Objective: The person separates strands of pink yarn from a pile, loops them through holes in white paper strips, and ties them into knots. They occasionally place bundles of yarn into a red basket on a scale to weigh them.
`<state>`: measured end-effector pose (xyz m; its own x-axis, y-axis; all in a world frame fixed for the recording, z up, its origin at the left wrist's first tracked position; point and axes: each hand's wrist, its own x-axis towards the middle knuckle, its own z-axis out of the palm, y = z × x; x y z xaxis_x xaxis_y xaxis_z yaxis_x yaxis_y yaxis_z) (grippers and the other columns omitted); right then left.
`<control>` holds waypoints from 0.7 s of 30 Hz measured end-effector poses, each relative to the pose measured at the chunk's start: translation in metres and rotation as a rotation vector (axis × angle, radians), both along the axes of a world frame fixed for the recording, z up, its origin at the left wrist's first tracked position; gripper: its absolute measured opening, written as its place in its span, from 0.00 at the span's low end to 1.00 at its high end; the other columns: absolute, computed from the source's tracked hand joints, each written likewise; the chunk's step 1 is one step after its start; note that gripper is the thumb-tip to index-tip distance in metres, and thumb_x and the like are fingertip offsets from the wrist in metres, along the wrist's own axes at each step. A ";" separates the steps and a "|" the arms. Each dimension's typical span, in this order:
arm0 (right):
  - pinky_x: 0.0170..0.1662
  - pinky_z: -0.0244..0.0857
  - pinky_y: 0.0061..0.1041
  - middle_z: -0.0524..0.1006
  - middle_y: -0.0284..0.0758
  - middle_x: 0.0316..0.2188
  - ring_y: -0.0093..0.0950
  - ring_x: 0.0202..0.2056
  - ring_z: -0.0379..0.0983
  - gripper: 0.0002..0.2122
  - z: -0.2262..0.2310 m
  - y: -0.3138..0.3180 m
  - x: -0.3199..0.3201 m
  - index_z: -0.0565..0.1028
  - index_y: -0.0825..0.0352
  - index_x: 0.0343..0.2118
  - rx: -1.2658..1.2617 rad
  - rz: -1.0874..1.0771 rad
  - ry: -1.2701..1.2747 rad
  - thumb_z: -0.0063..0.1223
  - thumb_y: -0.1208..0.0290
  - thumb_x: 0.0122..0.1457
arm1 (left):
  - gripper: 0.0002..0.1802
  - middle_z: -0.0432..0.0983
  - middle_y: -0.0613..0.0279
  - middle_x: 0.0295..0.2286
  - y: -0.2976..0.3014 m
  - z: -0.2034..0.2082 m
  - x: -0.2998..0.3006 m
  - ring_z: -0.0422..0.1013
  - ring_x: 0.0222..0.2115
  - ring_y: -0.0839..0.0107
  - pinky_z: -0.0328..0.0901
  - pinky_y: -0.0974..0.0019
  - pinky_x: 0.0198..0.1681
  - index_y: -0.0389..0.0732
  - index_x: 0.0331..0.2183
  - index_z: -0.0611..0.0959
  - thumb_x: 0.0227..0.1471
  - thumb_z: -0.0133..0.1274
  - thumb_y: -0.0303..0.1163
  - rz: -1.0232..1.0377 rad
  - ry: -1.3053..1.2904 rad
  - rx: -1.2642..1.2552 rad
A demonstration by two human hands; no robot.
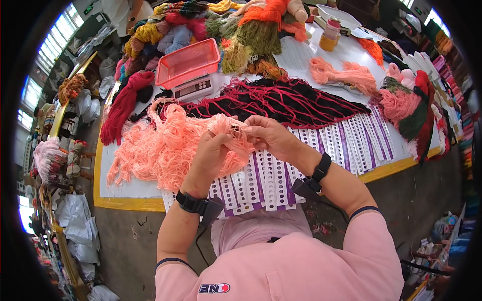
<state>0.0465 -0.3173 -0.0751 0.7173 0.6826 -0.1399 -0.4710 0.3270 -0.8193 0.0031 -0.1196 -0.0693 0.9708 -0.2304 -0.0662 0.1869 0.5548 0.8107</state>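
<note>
A loose, tangled heap of peach-coloured thread (150, 150) spreads over the table in front of me, its right end gathered up between my hands. My left hand (218, 145) is closed around a bunch of the strands. Close beside it, my right hand (268, 133) pinches strands from the same bunch with thumb and forefinger. Under and to the right of the heap lie rows of white and purple cards (273, 183) with punched round holes. Just beyond my hands stretches a pile of black and crimson thread (296, 103).
A red plastic basket (188, 62) rests on a digital scale (193, 89). Colourful skeins (261, 35) crowd the far side. At the back right stands a jar (330, 35), with a peach skein (344, 74) nearer. The table has a yellow edge (130, 203); white bags (78, 228) lie at left.
</note>
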 end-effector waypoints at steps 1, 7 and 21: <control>0.24 0.55 0.12 0.70 0.23 0.25 0.10 0.23 0.62 0.05 0.003 -0.004 -0.001 0.71 0.62 0.37 0.004 -0.003 -0.014 0.54 0.69 0.61 | 0.26 0.74 0.57 0.45 -0.004 0.005 0.000 0.72 0.44 0.70 0.66 0.65 0.51 0.30 0.53 0.70 0.50 0.45 0.19 -0.012 -0.010 0.014; 0.32 0.66 0.20 0.74 0.27 0.26 0.18 0.30 0.71 0.04 -0.055 0.003 0.010 0.73 0.64 0.35 -0.095 -0.069 -0.607 0.55 0.72 0.60 | 0.12 0.77 0.54 0.37 -0.012 -0.009 -0.009 0.73 0.40 0.65 0.67 0.61 0.49 0.32 0.38 0.79 0.50 0.50 0.25 -0.152 -0.004 -0.153; 0.19 0.50 0.15 0.63 0.22 0.19 0.13 0.17 0.56 0.04 -0.031 -0.002 0.029 0.71 0.64 0.32 -0.241 0.286 -0.058 0.49 0.70 0.64 | 0.17 0.75 0.57 0.39 0.020 -0.075 0.015 0.76 0.35 0.69 0.74 0.67 0.36 0.32 0.46 0.72 0.55 0.50 0.24 -0.102 0.126 -0.107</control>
<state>0.0757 -0.3192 -0.1064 0.5137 0.8089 -0.2860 -0.4663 -0.0166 -0.8845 0.0179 -0.0998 -0.1439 0.9278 -0.3391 -0.1555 0.3426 0.6095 0.7149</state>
